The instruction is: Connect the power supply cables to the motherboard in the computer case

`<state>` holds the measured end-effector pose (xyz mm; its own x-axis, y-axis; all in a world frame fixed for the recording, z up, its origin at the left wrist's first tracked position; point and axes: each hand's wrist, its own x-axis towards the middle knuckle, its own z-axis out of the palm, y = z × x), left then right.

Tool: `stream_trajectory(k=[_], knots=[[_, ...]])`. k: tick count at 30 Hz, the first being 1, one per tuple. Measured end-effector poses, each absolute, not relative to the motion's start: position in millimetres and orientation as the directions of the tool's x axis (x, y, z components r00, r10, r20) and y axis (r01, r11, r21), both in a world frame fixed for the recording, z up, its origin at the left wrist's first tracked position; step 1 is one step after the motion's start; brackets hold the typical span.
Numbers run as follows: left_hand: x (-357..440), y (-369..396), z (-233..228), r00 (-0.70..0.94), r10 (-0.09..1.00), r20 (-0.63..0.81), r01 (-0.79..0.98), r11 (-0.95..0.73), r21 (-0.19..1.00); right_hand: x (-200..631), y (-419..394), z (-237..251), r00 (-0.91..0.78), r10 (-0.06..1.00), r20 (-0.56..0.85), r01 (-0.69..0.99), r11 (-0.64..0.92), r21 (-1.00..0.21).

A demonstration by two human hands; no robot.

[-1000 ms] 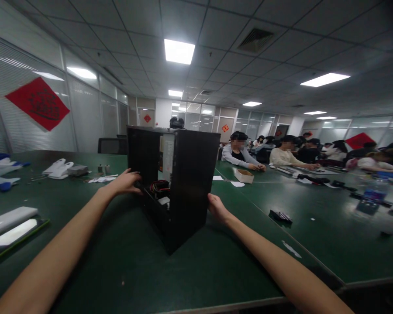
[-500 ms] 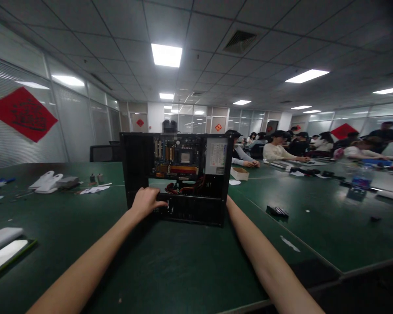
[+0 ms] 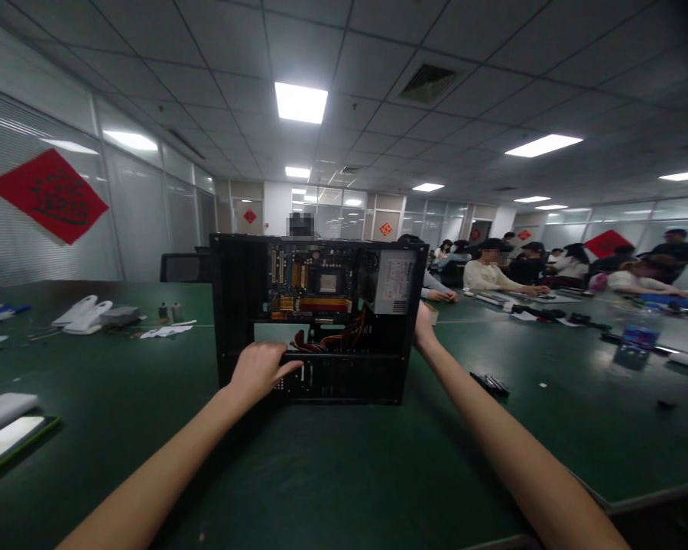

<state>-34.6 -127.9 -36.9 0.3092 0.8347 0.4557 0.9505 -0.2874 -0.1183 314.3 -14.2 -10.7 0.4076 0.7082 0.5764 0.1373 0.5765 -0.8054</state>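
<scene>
Facing nearward, long axis crosswise, the open computer case (image 3: pixel 326 378) has left fingers (image 3: pixel 268 348) clamped on it (right fingers (image 3: pixel 424 319), hold unclear)

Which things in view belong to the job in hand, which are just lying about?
Job in hand:
open computer case, left hand and right hand on it
motherboard
power supply
cables inside

Lying about, apparently:
grey block
paper scraps
bottle
green-edged slab

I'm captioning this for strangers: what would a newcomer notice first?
Probably the open black computer case on the green table, circuit board exposed, left hand at its lower front, right hand at its right side. Then the red diamond-shaped sign at the far left.
</scene>
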Motion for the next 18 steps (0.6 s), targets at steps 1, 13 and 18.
stream_trajectory(k=[1, 13, 18], knots=[[-37, -127, -34, 0.3, 0.847, 0.438, 0.953, -0.291, -0.088, 319, -23, -5, 0.463, 0.649, 0.604, 0.151, 0.614, -0.775], [-56, -44, -5, 0.317, 0.947, 0.05, 0.878, -0.312, 0.364, 180, -91, 8, -0.597, 0.525, 0.607, 0.602, 0.793, -0.094], [-50, -25, -19, 0.355, 0.932, -0.076, 0.873, -0.301, 0.384, 147, -40, -9, -0.631, 0.716, 0.298, 0.605, 0.695, -0.389]])
